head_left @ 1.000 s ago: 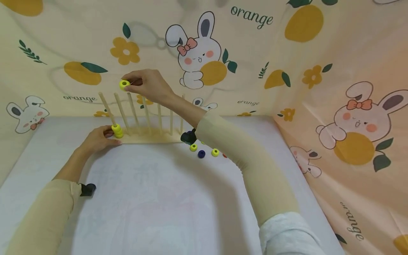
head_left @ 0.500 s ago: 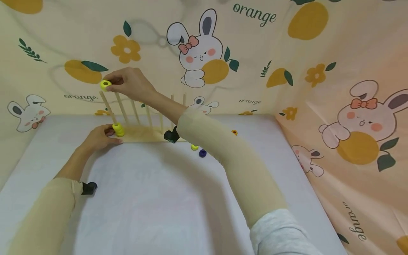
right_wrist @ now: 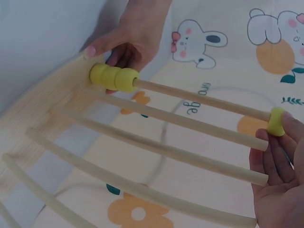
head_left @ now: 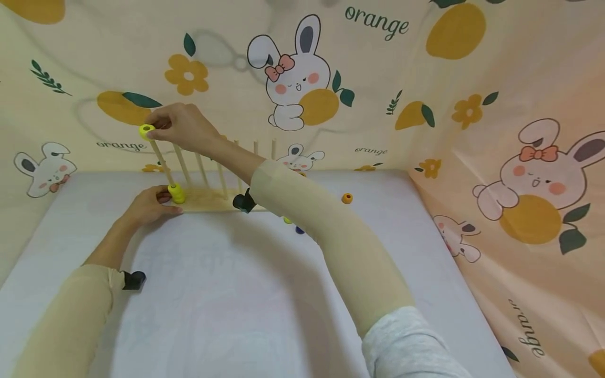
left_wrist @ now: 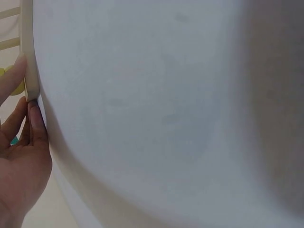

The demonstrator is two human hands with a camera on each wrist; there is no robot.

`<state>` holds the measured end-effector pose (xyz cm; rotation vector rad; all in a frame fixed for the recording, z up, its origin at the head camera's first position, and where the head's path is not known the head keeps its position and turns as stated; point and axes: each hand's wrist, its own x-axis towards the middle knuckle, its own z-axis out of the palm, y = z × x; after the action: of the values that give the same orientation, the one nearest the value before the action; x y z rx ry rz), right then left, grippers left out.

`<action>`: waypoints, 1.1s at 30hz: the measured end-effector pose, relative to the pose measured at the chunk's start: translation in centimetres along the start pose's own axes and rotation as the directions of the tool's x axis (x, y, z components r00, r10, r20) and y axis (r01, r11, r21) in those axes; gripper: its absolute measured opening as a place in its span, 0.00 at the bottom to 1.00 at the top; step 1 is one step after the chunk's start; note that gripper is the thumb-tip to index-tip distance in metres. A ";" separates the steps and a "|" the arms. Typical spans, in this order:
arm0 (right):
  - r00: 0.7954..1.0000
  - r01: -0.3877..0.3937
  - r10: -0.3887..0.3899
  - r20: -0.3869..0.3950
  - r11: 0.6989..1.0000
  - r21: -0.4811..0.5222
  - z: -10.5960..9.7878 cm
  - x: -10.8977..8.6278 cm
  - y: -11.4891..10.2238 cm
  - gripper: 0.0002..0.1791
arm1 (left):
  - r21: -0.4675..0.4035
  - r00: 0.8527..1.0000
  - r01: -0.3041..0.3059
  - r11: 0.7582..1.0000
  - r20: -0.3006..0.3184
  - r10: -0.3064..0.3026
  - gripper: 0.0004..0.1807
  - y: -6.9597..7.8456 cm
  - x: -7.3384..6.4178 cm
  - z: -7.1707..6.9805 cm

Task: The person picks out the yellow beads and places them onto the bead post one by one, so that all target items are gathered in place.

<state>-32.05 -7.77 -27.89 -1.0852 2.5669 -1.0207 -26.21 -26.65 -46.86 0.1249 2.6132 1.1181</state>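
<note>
At the tip of the leftmost peg, my right hand [head_left: 186, 126] pinches a yellow bead [head_left: 146, 131] between thumb and fingers. The right wrist view has this bead [right_wrist: 275, 121] around the peg's end. Three yellow beads [right_wrist: 114, 77] are stacked at the foot of the same peg. The peg belongs to a wooden stand with a row of upright pegs, set on a long flat base [head_left: 208, 203]. My left hand [head_left: 144, 207] grips the left end of that base, beside the stack; the left wrist view has the fingers [left_wrist: 36, 116] right at its corner.
An orange bead [head_left: 347, 198] lies on the white table [head_left: 212, 304] to the right of the stand. A yellow bead [head_left: 287, 220] and a dark blue bead [head_left: 300, 230] are partly hidden by the right sleeve. A printed cloth [head_left: 378, 105] rises behind the table.
My right hand has carried the yellow bead leftward, past the other pegs, then down onto the tip of the leftmost peg. My left hand keeps its hold on the base.
</note>
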 end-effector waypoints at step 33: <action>0.990 0.013 0.015 -0.143 0.981 0.191 -4.6 -6.2 4.8 0.18 | 0.006 1.000 -0.026 1.000 -0.011 0.026 0.52 -0.3 0.1 0.2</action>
<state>-32.18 1.30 -28.18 -0.9939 2.5100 -1.3605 -26.27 -26.71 -47.18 0.1549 2.6319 1.1223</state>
